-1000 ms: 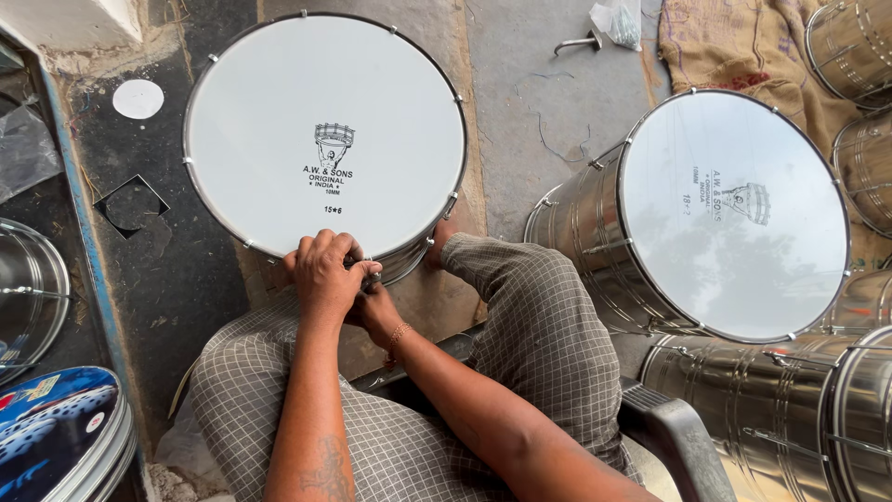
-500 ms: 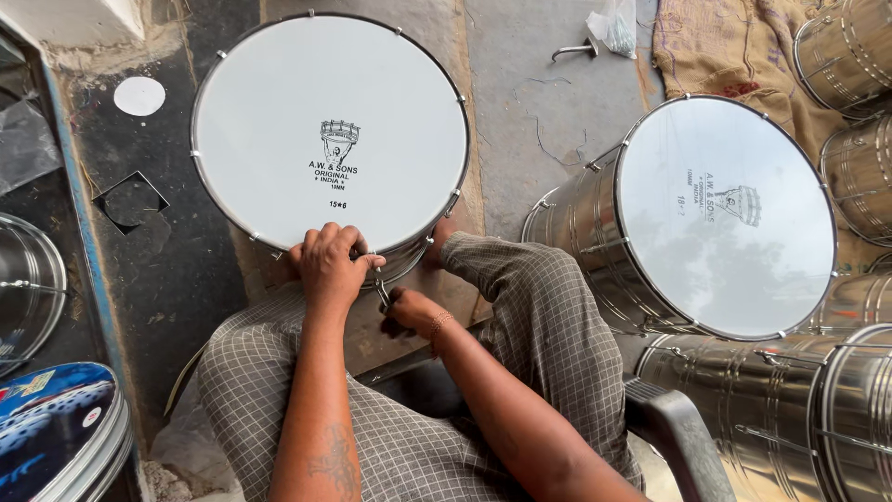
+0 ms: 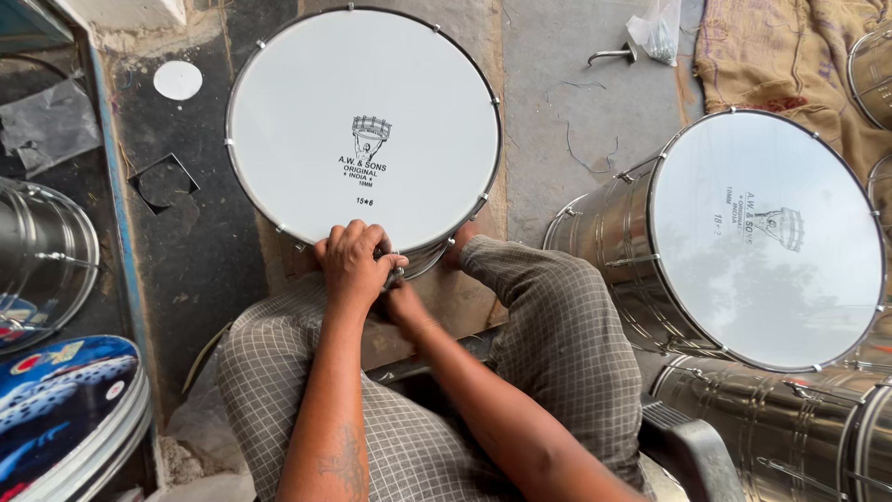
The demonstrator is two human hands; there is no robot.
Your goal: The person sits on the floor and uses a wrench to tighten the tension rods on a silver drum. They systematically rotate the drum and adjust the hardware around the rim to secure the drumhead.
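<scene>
At the far left a shiny metal drum shell (image 3: 42,246) lies by a blue frame edge, and below it sits a stack of drum heads with a blue, spotted print (image 3: 65,409). Further in, a small white disc (image 3: 177,80) rests on the dark floor (image 3: 200,251), with a square cut-out piece near it.

In the middle a large drum with a white head (image 3: 362,121) stands on the floor in front of the seated person, its metal rim ringed with tension hooks. The near edge of this drum lies just above the person's knees, which are covered in checked cloth (image 3: 557,335).

The left hand (image 3: 351,263) is curled over the near rim of the white-headed drum, fingers bent and pressed on the hoop, gripping at a small metal fitting (image 3: 395,272) there. The right hand (image 3: 401,299) sits just below and beside it, tucked under the left hand at the same fitting; it looks clenched, though what it holds is hidden. The two hands touch.

Right of the drum, on the grey concrete, lie a small bent metal part (image 3: 611,56) and a clear plastic bag (image 3: 658,28). A brown sackcloth (image 3: 771,56) is spread beyond them. At the right a second steel drum (image 3: 743,232) leans on its side, white head facing up and left, with more steel shells (image 3: 790,428) stacked below it.
</scene>
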